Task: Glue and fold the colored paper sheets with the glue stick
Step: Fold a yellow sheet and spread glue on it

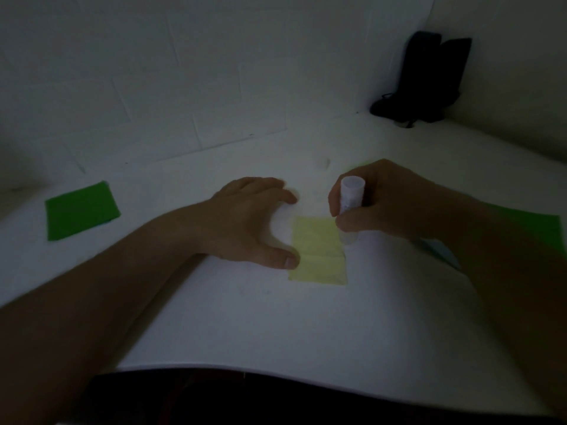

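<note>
Right hand (380, 204) grips the near-upright glue stick (350, 207), tip down at the right edge of the yellow paper sheet (317, 250) lying leftward on the tabletop (245, 326); spread left hand (245, 222) thumb-pins its left edge.

— Dim room, weak light. White table (276, 326) across the whole view, meeting a pale wall (153, 72) marked with faint tile lines.

— And in the far right corner?

— Dark object (429, 78), leaning upright against the wall, on the table
</note>
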Demonstrator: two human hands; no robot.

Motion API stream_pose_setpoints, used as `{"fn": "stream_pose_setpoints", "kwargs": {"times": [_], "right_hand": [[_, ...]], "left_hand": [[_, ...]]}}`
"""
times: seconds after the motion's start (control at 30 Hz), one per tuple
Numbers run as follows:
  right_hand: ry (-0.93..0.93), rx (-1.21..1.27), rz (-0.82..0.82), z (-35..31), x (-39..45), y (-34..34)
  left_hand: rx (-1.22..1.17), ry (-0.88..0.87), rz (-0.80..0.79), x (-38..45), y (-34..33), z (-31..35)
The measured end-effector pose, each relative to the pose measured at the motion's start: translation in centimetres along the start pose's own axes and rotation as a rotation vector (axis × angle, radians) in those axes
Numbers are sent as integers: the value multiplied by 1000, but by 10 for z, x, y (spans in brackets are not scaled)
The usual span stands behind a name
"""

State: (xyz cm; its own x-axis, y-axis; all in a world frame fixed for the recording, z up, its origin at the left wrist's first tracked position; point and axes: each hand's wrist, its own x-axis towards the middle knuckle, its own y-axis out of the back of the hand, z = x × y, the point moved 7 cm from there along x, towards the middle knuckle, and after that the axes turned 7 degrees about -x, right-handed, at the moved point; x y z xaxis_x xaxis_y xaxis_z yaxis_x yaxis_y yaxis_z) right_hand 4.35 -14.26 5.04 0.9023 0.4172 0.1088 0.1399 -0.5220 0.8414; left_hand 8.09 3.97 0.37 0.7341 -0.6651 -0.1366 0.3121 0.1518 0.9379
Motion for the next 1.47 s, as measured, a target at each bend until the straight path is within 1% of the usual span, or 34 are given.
{"fn": "stream_pose_setpoints", "kwargs": {"times": [0.13, 0.17, 0.23, 0.33, 0.5, 0.6, 0.63, 0.73, 0.8, 0.87, 0.97, 1.07, 1.23, 1.37, 1.47], "right_hand": [[98, 45, 194, -11, 2, 11], [119, 31, 213, -16, 4, 10], [166, -37, 205, -25, 9, 0], [175, -111, 144, -29, 11, -15], [106, -100, 6, -21, 5, -10], [71, -18, -99, -8, 1, -7], [64, -1, -105, -5, 0, -5], [55, 14, -47, 0, 0, 0], [55, 59, 75, -3, 3, 5], [77, 75, 145, -9, 8, 3], [132, 21, 122, -20, 12, -9], [111, -19, 95, -19, 12, -17], [80, 16, 97, -23, 14, -25], [58, 60, 117, -28, 20, -34], [69, 98, 122, -30, 23, -36]], "left_hand": [[9, -2, -5, -1, 1, 2], [12, -1, -4, -1, 1, 2], [19, 3, 1, 1, 0, 1], [20, 18, 10, 3, -1, -3], [-1, 13, 8, -1, 1, 1], [-3, 8, -5, -3, 1, 2], [-2, 10, -12, -3, 1, 1], [4, 23, -45, -3, 0, 1], [9, 18, -48, -4, 0, 2], [9, 14, -48, -4, 1, 1], [-40, 26, -48, -2, 0, -2], [-77, 26, 2, -1, 1, -1], [-21, -54, 66, 9, -2, -5], [-20, -106, 58, 16, -6, -11], [-37, -169, 85, 15, -2, -3]]}}
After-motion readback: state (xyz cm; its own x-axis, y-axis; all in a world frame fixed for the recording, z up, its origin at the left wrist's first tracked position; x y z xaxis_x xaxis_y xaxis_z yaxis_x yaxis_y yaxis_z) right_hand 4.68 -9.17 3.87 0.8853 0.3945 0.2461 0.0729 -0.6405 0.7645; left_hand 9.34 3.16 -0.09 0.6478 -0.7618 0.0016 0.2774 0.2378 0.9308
